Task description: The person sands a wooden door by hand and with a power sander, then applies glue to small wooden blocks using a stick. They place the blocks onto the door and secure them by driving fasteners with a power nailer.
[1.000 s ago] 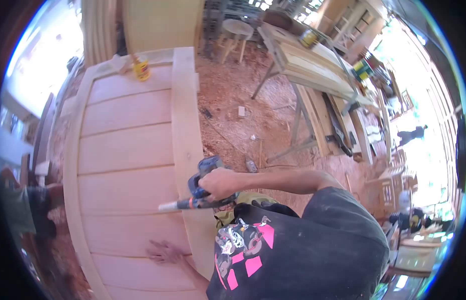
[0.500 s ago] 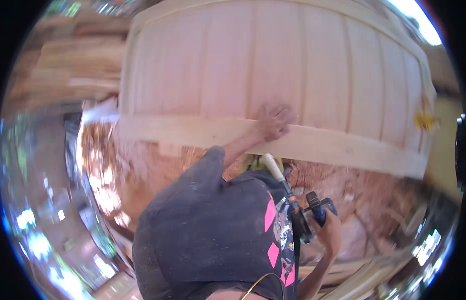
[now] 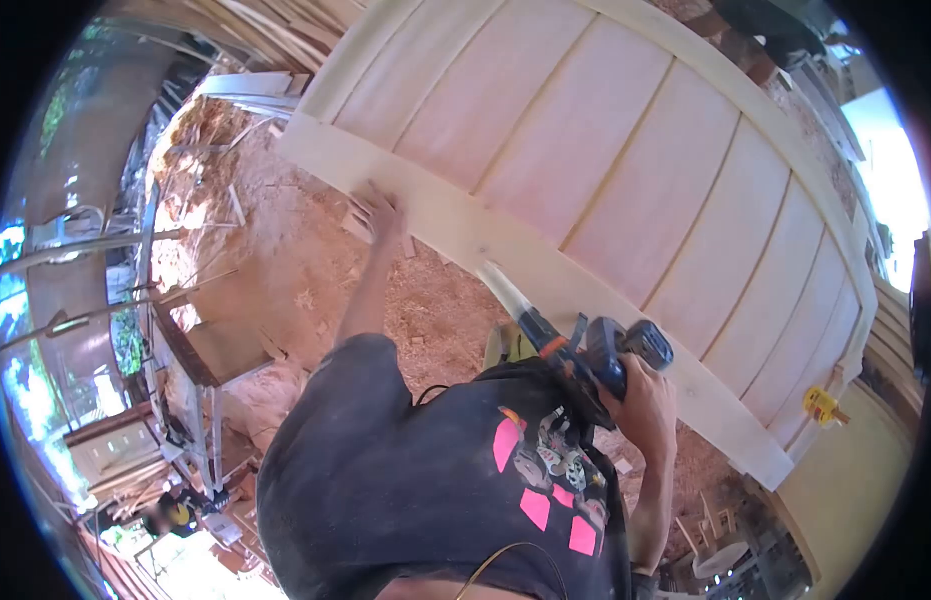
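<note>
A large pale wooden door panel made of several boards lies flat in front of me. My left hand rests with spread fingers on the edge of its long side rail, near one end. My right hand grips a blue-and-black power tool by its handle, close to my chest. The tool's long white tip points at the side rail and lies right against its edge. My dark shirt with pink print fills the lower middle of the view.
A small yellow bottle stands on the far end of the panel. The floor is reddish dirt covered in sawdust. A metal-legged stand is at the left, and wooden strips lie beyond the panel's corner.
The view has swung round sharply. My left hand has slid along the rail toward its end. My right hand has brought the tool up from my side, so its tip is at the rail.
</note>
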A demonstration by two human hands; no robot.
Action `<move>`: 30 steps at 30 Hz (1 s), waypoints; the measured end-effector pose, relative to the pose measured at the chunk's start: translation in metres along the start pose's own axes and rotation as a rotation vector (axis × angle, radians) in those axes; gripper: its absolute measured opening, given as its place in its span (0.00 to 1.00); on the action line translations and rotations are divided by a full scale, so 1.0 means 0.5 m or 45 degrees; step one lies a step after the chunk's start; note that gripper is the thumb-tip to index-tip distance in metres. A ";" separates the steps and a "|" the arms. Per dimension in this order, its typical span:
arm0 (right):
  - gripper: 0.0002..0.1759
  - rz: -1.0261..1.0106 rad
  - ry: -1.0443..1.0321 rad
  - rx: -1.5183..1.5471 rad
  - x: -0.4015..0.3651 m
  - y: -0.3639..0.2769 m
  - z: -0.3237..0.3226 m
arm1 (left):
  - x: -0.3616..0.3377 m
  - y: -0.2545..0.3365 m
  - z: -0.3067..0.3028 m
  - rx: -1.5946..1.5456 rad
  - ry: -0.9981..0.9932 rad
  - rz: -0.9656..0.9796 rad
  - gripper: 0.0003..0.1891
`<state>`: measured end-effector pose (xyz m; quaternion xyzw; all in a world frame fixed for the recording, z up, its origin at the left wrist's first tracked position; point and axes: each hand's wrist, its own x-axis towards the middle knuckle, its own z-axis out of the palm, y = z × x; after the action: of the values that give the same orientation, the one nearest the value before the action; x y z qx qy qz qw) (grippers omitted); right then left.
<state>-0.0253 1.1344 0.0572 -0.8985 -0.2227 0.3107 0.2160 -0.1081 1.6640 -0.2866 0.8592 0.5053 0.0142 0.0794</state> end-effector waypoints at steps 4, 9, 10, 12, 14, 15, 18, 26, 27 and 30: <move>0.23 -0.062 -0.046 -0.098 0.021 -0.003 -0.006 | -0.149 0.109 -0.036 -0.032 -0.136 0.159 0.43; 0.24 0.073 -0.034 -0.076 -0.026 0.036 0.002 | -0.232 0.117 -0.043 -0.154 -0.216 0.844 0.44; 0.23 0.111 -0.002 -0.084 -0.045 0.052 0.008 | -0.257 0.141 -0.046 -0.179 -0.252 0.895 0.44; 0.23 0.268 0.017 -0.060 -0.077 0.073 0.017 | -0.311 0.195 -0.055 0.008 -0.217 1.060 0.43; 0.22 0.493 0.068 -0.068 -0.129 0.089 0.032 | -0.334 0.237 -0.034 -0.105 -0.195 1.287 0.43; 0.23 0.589 0.096 -0.040 -0.161 0.080 0.027 | -0.341 0.249 -0.019 -0.142 -0.251 1.451 0.43; 0.23 0.940 0.272 0.065 -0.271 0.116 0.083 | -0.385 0.353 -0.009 0.131 -0.449 1.790 0.43; 0.24 1.844 0.734 0.301 -0.543 0.120 0.218 | -0.564 0.645 -0.024 -0.038 -0.934 2.594 0.44; 0.24 1.976 0.874 0.336 -0.557 0.128 0.213 | -0.590 0.708 -0.009 -0.037 -0.973 2.693 0.44; 0.22 2.124 1.175 0.347 -0.640 0.116 0.289 | -0.675 0.787 0.005 0.061 -0.990 2.755 0.45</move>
<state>-0.3310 0.9524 0.0713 -0.7685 0.6328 0.0035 0.0945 0.0678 1.1822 -0.2109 0.7909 -0.5556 -0.2006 0.1598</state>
